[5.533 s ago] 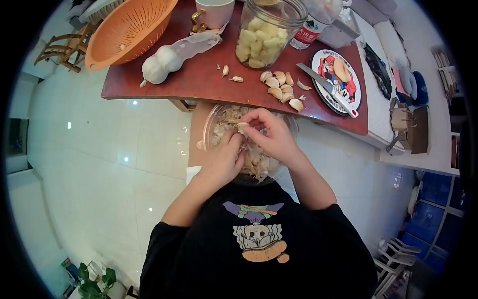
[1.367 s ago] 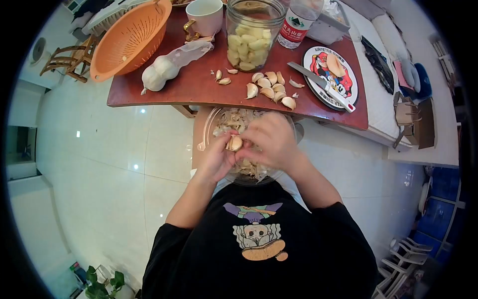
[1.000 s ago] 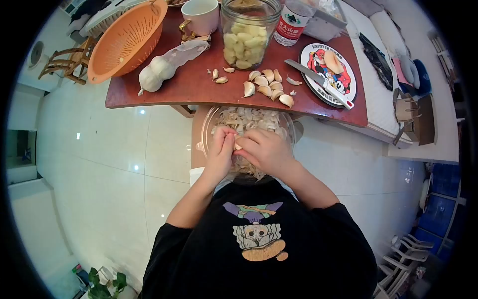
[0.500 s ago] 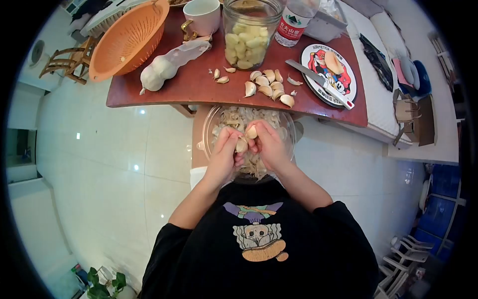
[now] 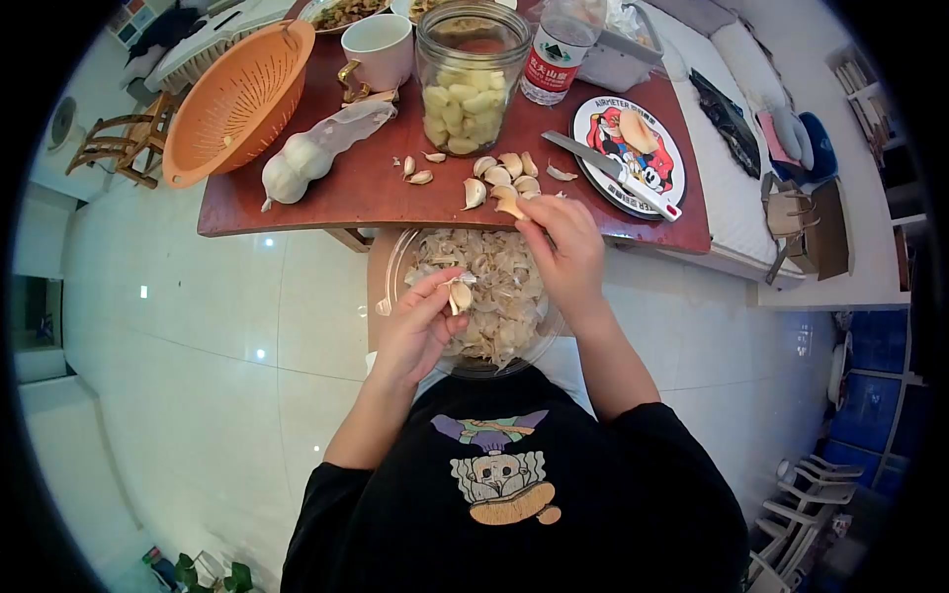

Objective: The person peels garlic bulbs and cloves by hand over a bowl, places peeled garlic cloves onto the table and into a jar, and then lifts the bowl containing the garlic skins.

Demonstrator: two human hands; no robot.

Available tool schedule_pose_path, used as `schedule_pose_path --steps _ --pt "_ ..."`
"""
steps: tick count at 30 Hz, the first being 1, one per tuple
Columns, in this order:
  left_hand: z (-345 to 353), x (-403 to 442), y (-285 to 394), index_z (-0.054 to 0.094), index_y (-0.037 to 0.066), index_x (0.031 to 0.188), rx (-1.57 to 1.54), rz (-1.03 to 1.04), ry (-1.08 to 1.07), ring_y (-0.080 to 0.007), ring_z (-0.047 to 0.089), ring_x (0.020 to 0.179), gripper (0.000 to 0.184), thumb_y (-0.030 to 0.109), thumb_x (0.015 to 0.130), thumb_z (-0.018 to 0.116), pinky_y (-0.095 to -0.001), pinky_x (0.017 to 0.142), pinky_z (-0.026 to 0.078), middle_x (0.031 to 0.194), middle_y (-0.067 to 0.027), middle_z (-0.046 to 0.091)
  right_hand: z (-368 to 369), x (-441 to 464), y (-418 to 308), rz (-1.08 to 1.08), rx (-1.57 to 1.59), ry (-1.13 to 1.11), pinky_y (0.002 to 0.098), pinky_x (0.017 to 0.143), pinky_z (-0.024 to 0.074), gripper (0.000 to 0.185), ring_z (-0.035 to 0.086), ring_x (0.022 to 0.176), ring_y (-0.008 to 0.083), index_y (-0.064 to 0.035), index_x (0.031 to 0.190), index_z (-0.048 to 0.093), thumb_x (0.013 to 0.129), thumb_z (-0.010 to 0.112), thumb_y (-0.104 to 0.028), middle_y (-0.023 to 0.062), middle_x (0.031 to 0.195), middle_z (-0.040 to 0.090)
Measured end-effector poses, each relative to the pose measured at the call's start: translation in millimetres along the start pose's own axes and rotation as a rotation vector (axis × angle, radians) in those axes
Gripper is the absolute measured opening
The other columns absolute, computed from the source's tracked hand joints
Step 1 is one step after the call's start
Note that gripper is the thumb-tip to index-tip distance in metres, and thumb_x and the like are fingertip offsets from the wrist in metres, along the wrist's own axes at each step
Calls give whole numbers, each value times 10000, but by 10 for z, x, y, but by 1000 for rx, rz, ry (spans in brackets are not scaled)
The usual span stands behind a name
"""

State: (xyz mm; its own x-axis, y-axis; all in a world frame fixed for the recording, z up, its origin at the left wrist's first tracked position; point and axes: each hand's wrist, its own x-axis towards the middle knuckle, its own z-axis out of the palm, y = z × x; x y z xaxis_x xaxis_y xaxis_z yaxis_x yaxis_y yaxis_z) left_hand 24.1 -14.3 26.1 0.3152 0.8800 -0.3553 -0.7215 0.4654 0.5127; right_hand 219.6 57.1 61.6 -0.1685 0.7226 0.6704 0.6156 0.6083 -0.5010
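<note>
Near the centre of the frame, a garlic piece [image 5: 460, 296] with loose skin is being held by the left hand [image 5: 420, 321], its thumb and fingers being closed around it. Above and to the right, a garlic clove [image 5: 508, 204] is being pinched by the narrowed thumb and fingers of the right hand [image 5: 566, 245], at the near edge of the tabletop [image 5: 366, 203]. Whether the pile of cloves [image 5: 499, 170] just beyond is being touched by it cannot be told. Below both hands, papery skins [image 5: 499, 321] are being held in a clear bowl [image 5: 391, 272]. At the upper centre, pale peeled cloves [image 5: 462, 111] are being contained in a glass jar [image 5: 474, 49], with a bottle [image 5: 551, 67] being seen just beside it. A knife [image 5: 618, 176] is being supported across a printed plate [image 5: 590, 112] at the upper right. At the upper left, an orange colander [image 5: 242, 99], a mug [image 5: 381, 54] and netted garlic bulbs [image 5: 295, 168] are being carried by the tabletop.
</note>
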Motion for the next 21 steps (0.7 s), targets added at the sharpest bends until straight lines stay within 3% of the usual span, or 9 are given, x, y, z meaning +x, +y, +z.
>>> schedule_pose_path --steps 3,14,17,21 --pt "-66 16 -34 523 2 1185 -36 3 -85 -128 613 881 285 133 931 527 -270 769 546 1012 -76 622 55 142 63 -75 -139 6 365 727 449 244 571 819 271 -60 963 663 721 692 -70 84 922 625" --pt "-93 47 -70 539 14 1137 -28 65 -46 -152 627 893 231 92 920 543 -273 775 557 1023 -93 621 123 297 153 -28 -231 -52 366 790 420 287 548 924 256 -66 993 659 714 706 -117 73 981 604" --pt "-99 47 -84 544 17 1130 8 104 -42 -152 627 888 221 90 921 541 -269 770 555 1022 -95 621 -27 199 -100 -77 -44 -90 359 758 434 329 559 890 253 -58 994 652 687 740 -137 80 940 609" --pt "-91 42 -70 549 21 1128 24 142 -59 -146 624 886 220 90 918 547 -265 756 546 1020 -94 620 -71 -55 -255 -71 357 -423 331 687 464 337 584 775 243 -51 971 644 673 770 -144 85 887 618"
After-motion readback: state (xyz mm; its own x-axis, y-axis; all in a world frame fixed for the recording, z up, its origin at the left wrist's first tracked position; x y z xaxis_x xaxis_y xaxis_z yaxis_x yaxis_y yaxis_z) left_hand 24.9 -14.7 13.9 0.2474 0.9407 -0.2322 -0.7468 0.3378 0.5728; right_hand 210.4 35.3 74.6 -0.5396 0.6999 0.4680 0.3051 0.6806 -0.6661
